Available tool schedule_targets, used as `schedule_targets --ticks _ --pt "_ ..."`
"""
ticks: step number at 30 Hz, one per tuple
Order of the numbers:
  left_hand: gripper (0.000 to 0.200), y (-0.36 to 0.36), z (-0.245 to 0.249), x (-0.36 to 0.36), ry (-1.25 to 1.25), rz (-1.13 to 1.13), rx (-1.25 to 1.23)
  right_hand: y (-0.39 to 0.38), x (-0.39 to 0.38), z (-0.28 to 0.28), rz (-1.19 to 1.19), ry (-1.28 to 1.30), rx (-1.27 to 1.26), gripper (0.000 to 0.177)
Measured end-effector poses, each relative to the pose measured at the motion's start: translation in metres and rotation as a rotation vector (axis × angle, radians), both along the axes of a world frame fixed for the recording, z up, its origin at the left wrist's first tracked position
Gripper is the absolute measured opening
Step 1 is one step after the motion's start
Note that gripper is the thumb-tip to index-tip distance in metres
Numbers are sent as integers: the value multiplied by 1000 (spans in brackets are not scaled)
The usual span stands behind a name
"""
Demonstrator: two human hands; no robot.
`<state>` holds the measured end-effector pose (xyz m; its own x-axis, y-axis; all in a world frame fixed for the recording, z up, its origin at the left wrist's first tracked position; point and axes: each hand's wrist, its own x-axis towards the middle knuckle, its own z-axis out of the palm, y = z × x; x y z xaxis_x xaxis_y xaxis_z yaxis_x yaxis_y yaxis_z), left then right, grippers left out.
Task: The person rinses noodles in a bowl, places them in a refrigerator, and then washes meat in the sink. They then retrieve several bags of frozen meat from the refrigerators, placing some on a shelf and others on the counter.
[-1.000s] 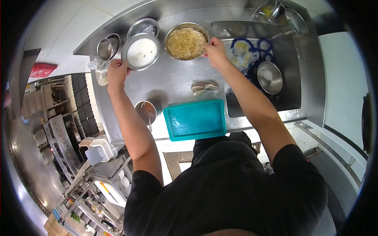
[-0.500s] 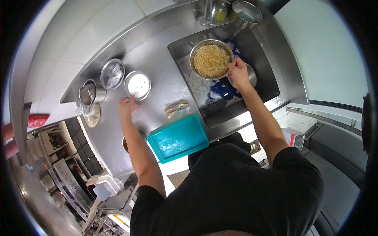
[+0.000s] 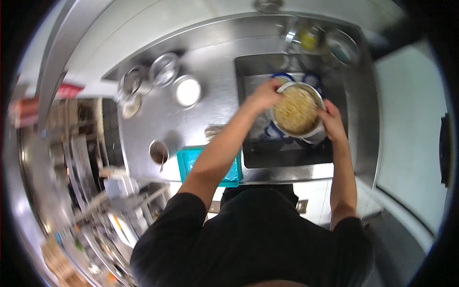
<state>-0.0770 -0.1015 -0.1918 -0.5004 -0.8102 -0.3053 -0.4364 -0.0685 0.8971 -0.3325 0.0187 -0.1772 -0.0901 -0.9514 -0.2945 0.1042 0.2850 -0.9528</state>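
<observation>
A round metal bowl [image 3: 306, 135] of pale yellow noodles [image 3: 295, 109] is held over the sink [image 3: 287, 160]. My left hand [image 3: 267, 94] grips its rim at the upper left. On the opposite side, my right hand [image 3: 333, 119] has its fingers closed round the rim. Underneath, part of another metal bowl [image 3: 316, 138] shows, along with dark blue items [image 3: 282, 76] in the sink, blurred and partly covered. Both hands are slightly smeared by motion.
Left of the sink stand a bowl of white contents [image 3: 187, 92], a metal bowl with a plastic bag [image 3: 164, 70] and a cup of brown contents [image 3: 158, 152]. A teal tray [image 3: 233, 178] lies at the front edge. The faucet [image 3: 290, 36] and a strainer [image 3: 342, 48] are behind the sink.
My left hand has left the bowl of white contents and moved right onto the noodle bowl's rim. My right hand still holds that bowl. The camera view has turned and shifted.
</observation>
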Motion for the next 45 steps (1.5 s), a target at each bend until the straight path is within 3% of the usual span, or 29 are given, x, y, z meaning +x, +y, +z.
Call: schedule_targets --ticks 1,4,7,9,11,14,18,21,28,35,45 --pt "16 6 -20 -5 19 108 7 -2 -9 -13 38 23 26 7" --pt "9 33 -14 -6 133 291 188 -17 -31 -39 152 59 34 6" --pt "13 59 -30 4 211 428 289 -42 -28 -32 283 376 -53 12" --pt "13 69 -34 10 242 539 218 -56 -6 -34 143 505 -284 14" --pt "14 78 -28 13 291 605 195 -59 29 7 23 963 -508 19" --pt "18 71 -61 27 414 664 176 -49 62 14 87 977 -612 29" --pt "24 61 -34 44 422 676 83 -35 101 19 47 1201 -741 48" --pt "24 52 -14 49 322 665 -10 -33 121 16 86 896 -556 57" --pt "23 47 0 61 68 627 -188 -34 147 -9 77 969 -492 70" --pt "26 51 47 51 -245 506 -346 -31 161 -25 -80 800 -523 78" --pt "21 51 69 39 -475 412 -467 -30 174 -41 -235 653 -531 78"
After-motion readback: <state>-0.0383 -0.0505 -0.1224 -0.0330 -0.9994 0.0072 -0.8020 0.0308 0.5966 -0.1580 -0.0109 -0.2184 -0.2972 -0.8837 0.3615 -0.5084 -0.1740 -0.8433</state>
